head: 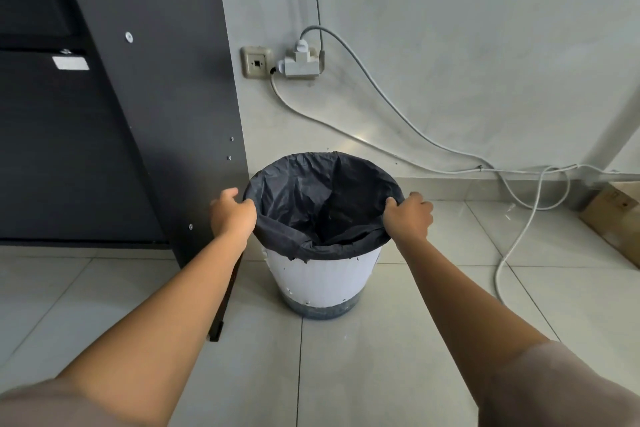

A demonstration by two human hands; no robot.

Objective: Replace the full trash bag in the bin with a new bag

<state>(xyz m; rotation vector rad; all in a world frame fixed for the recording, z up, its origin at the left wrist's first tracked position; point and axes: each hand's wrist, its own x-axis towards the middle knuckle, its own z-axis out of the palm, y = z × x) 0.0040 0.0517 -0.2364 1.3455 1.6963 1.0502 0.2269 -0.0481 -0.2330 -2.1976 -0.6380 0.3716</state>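
Observation:
A white round bin (pixel 322 279) stands on the tiled floor near the wall. A black trash bag (pixel 318 198) lines it, its edge folded down over the rim. The bag's inside looks dark and slack; what lies in it is hidden. My left hand (pixel 231 213) grips the bag's folded edge at the rim's left side. At the rim's right side my right hand (pixel 408 215) grips the edge, fingers curled over it.
A dark cabinet (pixel 138 97) stands close on the bin's left. Behind the bin, a wall socket with adapter (pixel 301 62) feeds white cables (pixel 512 236) that trail over the floor on the right. A cardboard box (pixel 613 218) lies at the far right.

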